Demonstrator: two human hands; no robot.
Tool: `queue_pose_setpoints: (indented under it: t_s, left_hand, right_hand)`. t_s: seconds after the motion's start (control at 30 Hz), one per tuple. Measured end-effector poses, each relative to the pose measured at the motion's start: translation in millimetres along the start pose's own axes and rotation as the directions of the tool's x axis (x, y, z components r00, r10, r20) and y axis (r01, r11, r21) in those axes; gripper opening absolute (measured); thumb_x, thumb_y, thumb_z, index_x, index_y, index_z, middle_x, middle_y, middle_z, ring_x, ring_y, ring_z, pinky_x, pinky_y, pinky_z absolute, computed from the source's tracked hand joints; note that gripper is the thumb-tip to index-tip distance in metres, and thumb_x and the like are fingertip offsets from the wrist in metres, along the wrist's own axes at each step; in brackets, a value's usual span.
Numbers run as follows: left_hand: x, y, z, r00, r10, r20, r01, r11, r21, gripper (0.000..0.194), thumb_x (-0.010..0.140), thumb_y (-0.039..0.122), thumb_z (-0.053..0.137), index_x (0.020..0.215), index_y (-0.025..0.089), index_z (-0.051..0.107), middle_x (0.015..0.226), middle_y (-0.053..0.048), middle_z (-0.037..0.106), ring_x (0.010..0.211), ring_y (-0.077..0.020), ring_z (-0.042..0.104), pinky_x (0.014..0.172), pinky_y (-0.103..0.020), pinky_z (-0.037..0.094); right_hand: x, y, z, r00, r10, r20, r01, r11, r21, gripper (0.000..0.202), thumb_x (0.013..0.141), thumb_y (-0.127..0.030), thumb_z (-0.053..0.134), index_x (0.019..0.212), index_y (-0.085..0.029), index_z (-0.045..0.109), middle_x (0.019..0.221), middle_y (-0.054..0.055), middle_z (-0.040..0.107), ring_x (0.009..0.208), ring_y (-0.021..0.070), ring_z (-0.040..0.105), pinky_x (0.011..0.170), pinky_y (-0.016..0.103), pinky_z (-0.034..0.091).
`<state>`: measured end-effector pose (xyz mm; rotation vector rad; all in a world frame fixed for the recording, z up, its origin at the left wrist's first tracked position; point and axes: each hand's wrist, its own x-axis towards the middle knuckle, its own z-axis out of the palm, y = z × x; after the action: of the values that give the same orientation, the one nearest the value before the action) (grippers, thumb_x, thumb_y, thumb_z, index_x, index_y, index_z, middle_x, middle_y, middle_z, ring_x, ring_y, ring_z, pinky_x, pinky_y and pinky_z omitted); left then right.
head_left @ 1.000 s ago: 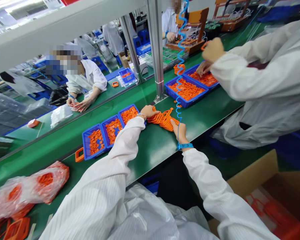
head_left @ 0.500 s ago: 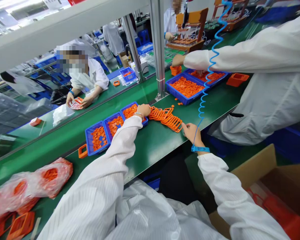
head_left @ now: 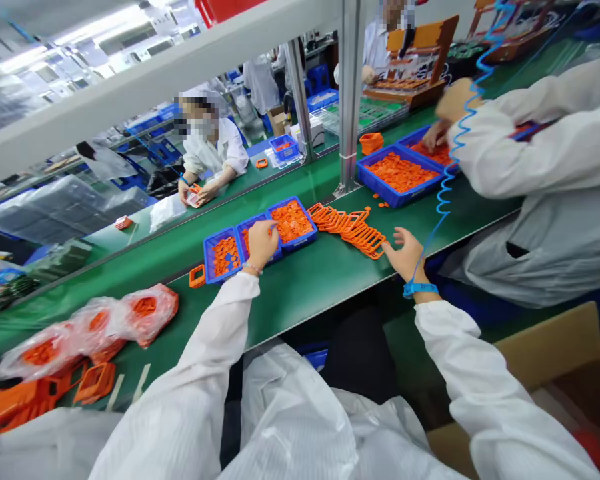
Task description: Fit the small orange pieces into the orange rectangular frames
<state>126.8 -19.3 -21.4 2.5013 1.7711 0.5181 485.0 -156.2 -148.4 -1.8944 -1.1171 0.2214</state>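
Over the middle blue bin (head_left: 244,230) my left hand (head_left: 261,245) is closed, its fingertips pressed together; what they hold, if anything, I cannot make out. Orange pieces lie in that bin, in the left blue bin (head_left: 209,263) and in the right blue bin (head_left: 313,233). A fanned row of orange rectangular frames (head_left: 353,227) leans along the green table beside the right bin. At its near end is my right hand (head_left: 405,253), fingers spread and the thumb at the last frame; whether it touches I cannot tell.
A single orange frame (head_left: 197,276) lies left of the bins. Bagged orange parts (head_left: 147,310) are further left. A co-worker's arm (head_left: 505,133) reaches over another blue bin (head_left: 397,197) at right. A coiled blue cord (head_left: 445,187) hangs near my right wrist. A metal post (head_left: 349,100) stands behind.
My left hand has left the far end of the frame row and moved left over the middle bin. My right hand's fingers have spread. The view has shifted, and the co-worker's arm has drawn back.
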Motion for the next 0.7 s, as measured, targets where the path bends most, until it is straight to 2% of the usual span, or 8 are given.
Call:
queue_pose_setpoints:
  t_s: [0.13, 0.23, 0.3, 0.4, 0.5, 0.6, 0.7]
  left_hand:
    - [-98, -30, 6.5, 0.991, -0.131, -0.002, 0.131, 0.991, -0.014, 0.038, 0.101, 0.024, 0.04, 0.119, 0.022, 0.073, 0.126, -0.006, 0.074, 0.121, -0.0195, 0.065, 0.11, -0.033, 0.046]
    - [-160, -45, 23.2, 0.975, -0.203, 0.086, 0.206, 0.978, -0.023, 0.032, 0.096, 0.019, 0.046, 0.11, 0.022, 0.076, 0.114, -0.004, 0.078, 0.109, -0.0176, 0.071, 0.1, -0.029, 0.051]
    - [-187, -51, 33.3, 0.959, -0.252, 0.126, 0.256, 0.967, -0.015, 0.03, 0.094, 0.017, 0.048, 0.105, 0.021, 0.076, 0.109, -0.004, 0.079, 0.102, -0.0183, 0.072, 0.094, -0.029, 0.052]
    - [-206, -54, 41.6, 0.936, -0.319, 0.148, 0.321, 0.947, 0.01, 0.03, 0.095, 0.018, 0.047, 0.105, 0.021, 0.076, 0.103, -0.006, 0.079, 0.099, -0.0204, 0.073, 0.089, -0.03, 0.051]
    - [-208, -54, 44.0, 0.923, -0.348, 0.165, 0.347, 0.937, 0.038, 0.031, 0.096, 0.02, 0.045, 0.108, 0.022, 0.073, 0.1, -0.007, 0.078, 0.098, -0.0216, 0.072, 0.083, -0.03, 0.048]
    - [-207, -55, 46.5, 0.921, -0.338, 0.192, 0.333, 0.941, 0.058, 0.031, 0.097, 0.02, 0.042, 0.108, 0.023, 0.071, 0.1, -0.007, 0.077, 0.098, -0.0218, 0.071, 0.079, -0.029, 0.046]
    - [-206, -57, 50.5, 0.924, -0.314, 0.219, 0.309, 0.949, 0.056, 0.031, 0.097, 0.019, 0.041, 0.108, 0.024, 0.07, 0.098, -0.007, 0.076, 0.097, -0.022, 0.071, 0.078, -0.029, 0.045]
  right_hand:
    - [36, -38, 4, 0.996, -0.071, 0.062, 0.075, 0.995, -0.072, 0.046, 0.085, -0.034, 0.066, 0.126, -0.015, 0.068, 0.116, 0.013, 0.075, 0.102, 0.0267, 0.07, 0.095, 0.04, 0.054]
    - [66, -75, 21, 0.961, -0.101, 0.259, 0.153, 0.97, -0.189, 0.034, 0.089, -0.03, 0.065, 0.119, -0.017, 0.074, 0.11, 0.01, 0.077, 0.102, 0.0261, 0.07, 0.095, 0.039, 0.052]
    - [83, -100, 40, 0.928, -0.118, 0.355, 0.21, 0.949, -0.236, 0.031, 0.089, -0.029, 0.066, 0.116, -0.018, 0.077, 0.111, 0.01, 0.077, 0.104, 0.0263, 0.07, 0.094, 0.038, 0.052]
    - [101, -135, 75, 0.905, -0.124, 0.407, 0.25, 0.929, -0.273, 0.029, 0.088, -0.03, 0.068, 0.113, -0.021, 0.079, 0.111, 0.01, 0.078, 0.106, 0.0275, 0.071, 0.093, 0.036, 0.053]
    - [111, -161, 110, 0.903, -0.11, 0.415, 0.268, 0.899, -0.346, 0.026, 0.091, -0.028, 0.065, 0.11, -0.017, 0.08, 0.11, 0.016, 0.077, 0.109, 0.0298, 0.071, 0.093, 0.038, 0.054]
    - [119, -173, 139, 0.92, -0.077, 0.383, 0.252, 0.865, -0.433, 0.032, 0.092, -0.031, 0.065, 0.109, -0.007, 0.077, 0.11, 0.027, 0.074, 0.111, 0.0352, 0.071, 0.094, 0.044, 0.054]
    - [128, -178, 158, 0.933, -0.026, 0.358, 0.214, 0.841, -0.497, 0.038, 0.088, -0.031, 0.071, 0.11, 0.0, 0.075, 0.112, 0.033, 0.071, 0.112, 0.0394, 0.071, 0.092, 0.048, 0.054]
